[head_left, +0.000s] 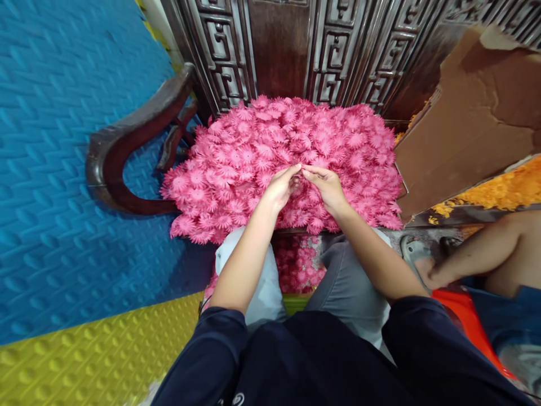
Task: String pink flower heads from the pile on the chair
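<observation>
A wide heap of pink artificial flower pieces (236, 163) lies on a dark wooden seat, against its carved back. Above the middle of the heap, my left hand (283, 185) and my right hand (324, 185) meet at the fingertips. Thumb and index finger are pinched together on each hand. Whatever is between the fingertips is too small to make out. More pink pieces (302, 268) show lower down between my knees.
A curved wooden armrest (122, 132) stands at the left over blue matting (46, 169). At the right a brown cardboard sheet (460, 129) leans beside orange pieces (502, 189). Another person's leg (486, 254) and a red stool (465, 321) are at the lower right.
</observation>
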Available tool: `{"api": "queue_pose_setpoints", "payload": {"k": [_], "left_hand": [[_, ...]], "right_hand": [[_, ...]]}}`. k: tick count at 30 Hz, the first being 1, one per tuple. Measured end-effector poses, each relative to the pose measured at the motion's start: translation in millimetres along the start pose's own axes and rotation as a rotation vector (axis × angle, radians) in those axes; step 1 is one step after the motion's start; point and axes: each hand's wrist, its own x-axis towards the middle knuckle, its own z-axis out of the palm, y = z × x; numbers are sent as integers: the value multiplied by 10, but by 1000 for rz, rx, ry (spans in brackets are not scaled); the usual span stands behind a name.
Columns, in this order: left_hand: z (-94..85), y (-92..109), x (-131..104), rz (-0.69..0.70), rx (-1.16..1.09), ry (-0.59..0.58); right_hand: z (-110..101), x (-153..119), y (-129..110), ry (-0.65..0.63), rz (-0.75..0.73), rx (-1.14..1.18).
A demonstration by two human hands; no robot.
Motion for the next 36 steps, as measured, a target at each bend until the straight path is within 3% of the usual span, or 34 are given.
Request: {"api": "queue_pose_setpoints", "payload": {"k": [8, 18, 22, 28, 36], "left_hand": [[-40, -15, 15, 25, 23, -104], [-16, 9, -11, 63, 47, -96], [-16, 10, -19, 183, 93, -102], [8, 6, -56, 302, 265, -33], [-14, -13, -98, 703, 784, 80]], "right_hand": [[-32, -14, -104, -20, 20, 37], [-23, -1, -89, 30, 79, 74], [-25, 5, -72, 52, 65, 29], [-52, 33, 11, 74, -102, -153], [-11, -30, 11, 226, -226, -500]]}}
